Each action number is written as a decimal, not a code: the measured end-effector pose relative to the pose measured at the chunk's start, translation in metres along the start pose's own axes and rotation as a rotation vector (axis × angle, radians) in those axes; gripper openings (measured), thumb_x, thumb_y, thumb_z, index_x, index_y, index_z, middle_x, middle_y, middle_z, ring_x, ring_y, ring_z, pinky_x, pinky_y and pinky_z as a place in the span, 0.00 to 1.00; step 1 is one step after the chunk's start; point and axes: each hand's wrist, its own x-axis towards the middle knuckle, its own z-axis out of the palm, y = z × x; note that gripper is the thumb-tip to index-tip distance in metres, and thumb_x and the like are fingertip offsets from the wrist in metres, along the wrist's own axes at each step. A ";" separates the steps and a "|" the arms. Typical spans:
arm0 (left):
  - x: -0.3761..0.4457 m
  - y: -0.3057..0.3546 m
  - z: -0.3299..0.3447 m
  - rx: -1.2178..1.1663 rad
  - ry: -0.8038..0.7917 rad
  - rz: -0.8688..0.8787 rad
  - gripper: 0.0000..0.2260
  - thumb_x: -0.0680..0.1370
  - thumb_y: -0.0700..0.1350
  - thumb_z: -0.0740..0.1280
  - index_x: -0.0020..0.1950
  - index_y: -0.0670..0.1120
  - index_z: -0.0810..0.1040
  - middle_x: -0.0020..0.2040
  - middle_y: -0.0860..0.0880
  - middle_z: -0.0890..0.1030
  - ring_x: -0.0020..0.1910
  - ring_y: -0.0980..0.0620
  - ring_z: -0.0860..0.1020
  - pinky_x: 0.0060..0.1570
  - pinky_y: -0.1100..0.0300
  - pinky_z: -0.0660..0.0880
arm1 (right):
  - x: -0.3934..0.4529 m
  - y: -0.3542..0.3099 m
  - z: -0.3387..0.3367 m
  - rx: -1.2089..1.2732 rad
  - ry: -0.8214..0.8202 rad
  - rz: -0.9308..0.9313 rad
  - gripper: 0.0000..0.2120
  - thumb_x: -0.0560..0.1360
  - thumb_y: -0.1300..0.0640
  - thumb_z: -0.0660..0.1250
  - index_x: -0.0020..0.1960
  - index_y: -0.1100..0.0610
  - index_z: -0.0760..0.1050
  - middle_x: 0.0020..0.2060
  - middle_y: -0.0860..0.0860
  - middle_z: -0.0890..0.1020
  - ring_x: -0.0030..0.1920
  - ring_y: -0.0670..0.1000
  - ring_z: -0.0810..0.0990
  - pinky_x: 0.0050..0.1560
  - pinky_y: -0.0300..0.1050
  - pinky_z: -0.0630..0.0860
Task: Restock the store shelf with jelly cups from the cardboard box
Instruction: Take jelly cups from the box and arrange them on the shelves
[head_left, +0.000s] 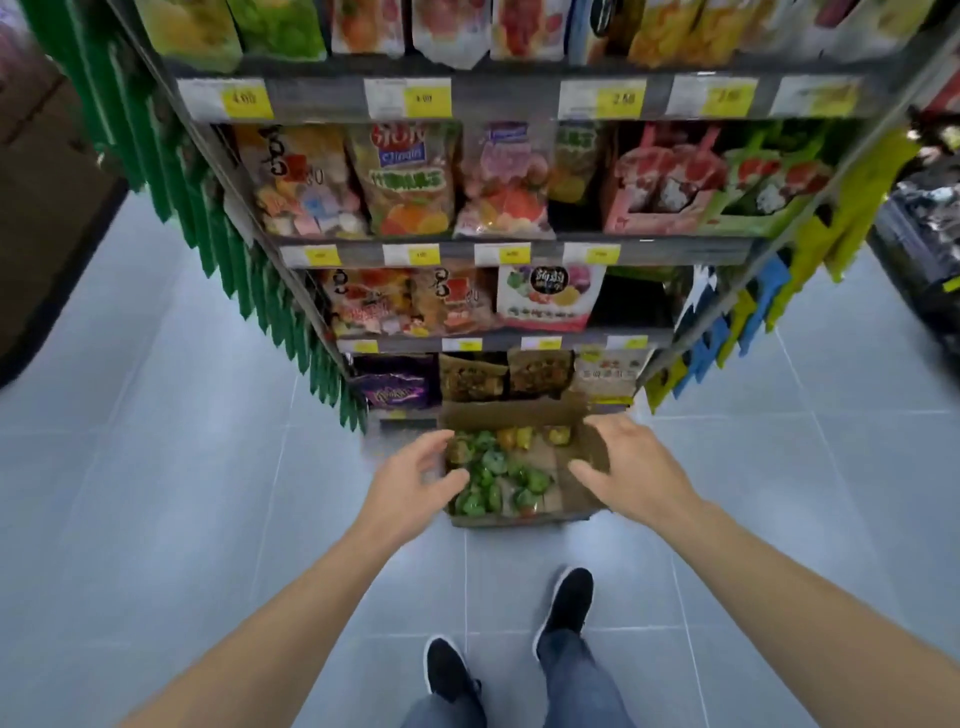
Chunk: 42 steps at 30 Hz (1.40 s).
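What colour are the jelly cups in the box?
Mostly green jelly cups, a few yellow ones at the far end; head view.

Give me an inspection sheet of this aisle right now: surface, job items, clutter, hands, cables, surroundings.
Surface: grey tiled floor, box resting on it.
Job's things: open cardboard box holding green and yellow jelly cups; store shelf has dark gaps on the right of two middle tiers.
Clutter: nothing seen.
Hands: left hand and right hand open, at the box's sides, holding nothing.
Cables: nothing seen.
Surroundings: green hanging packets left, yellow and blue hanging packets right.
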 end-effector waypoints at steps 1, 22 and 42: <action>0.004 -0.004 0.011 0.010 -0.005 -0.021 0.23 0.75 0.47 0.73 0.69 0.51 0.75 0.64 0.53 0.78 0.62 0.52 0.77 0.63 0.55 0.74 | 0.003 0.012 0.007 -0.002 -0.021 0.014 0.32 0.76 0.41 0.65 0.75 0.54 0.65 0.70 0.52 0.71 0.68 0.55 0.70 0.66 0.49 0.70; 0.207 -0.127 0.228 -0.123 -0.073 -0.381 0.24 0.73 0.48 0.74 0.69 0.51 0.76 0.60 0.56 0.79 0.59 0.53 0.80 0.65 0.56 0.74 | 0.192 0.176 0.221 0.228 -0.362 0.154 0.27 0.76 0.45 0.67 0.72 0.53 0.68 0.66 0.54 0.74 0.64 0.57 0.75 0.61 0.50 0.73; 0.454 -0.391 0.365 -0.184 -0.109 -0.309 0.25 0.77 0.47 0.71 0.74 0.53 0.71 0.70 0.54 0.75 0.67 0.56 0.74 0.68 0.57 0.71 | 0.443 0.252 0.542 0.354 -0.122 0.263 0.22 0.77 0.47 0.67 0.67 0.55 0.71 0.61 0.52 0.79 0.59 0.54 0.79 0.57 0.48 0.77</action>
